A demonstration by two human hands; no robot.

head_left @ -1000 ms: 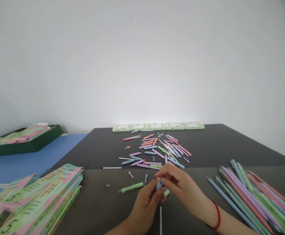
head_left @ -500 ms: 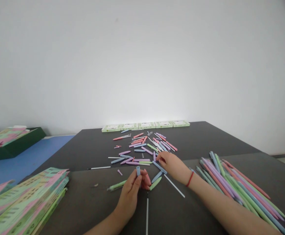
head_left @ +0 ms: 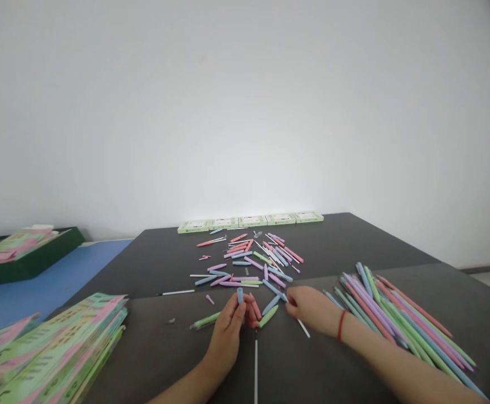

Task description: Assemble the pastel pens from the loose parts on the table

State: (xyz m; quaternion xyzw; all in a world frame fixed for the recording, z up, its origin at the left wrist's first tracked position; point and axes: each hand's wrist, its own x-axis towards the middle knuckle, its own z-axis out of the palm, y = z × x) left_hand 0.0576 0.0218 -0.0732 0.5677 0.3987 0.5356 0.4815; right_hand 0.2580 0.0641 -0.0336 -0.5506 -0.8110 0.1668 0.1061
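Left hand (head_left: 230, 325) pinches an upright blue plastic tube (head_left: 240, 295); right hand (head_left: 312, 310) over a slim white refill (head_left: 304, 329) rightward, grip hidden! Refill pickup, apparently, calling for a firm pinch.

Passable over the black tabletop (head_left: 354, 247) at the far right, between the scattered pen parts (head_left: 253, 263) and the pen bundle (head_left: 408, 322). Free also at the near left, from the stacked packs (head_left: 72, 348) to a green barrel (head_left: 207, 320) beside the left hand (head_left: 228, 322). Cluttered between that hand and the right hand (head_left: 311, 307) by loose barrels (head_left: 269, 316), and nearer by a white rod (head_left: 256, 365). Blocked at the back by flat boxes (head_left: 251, 221) and the wall (head_left: 245, 112).
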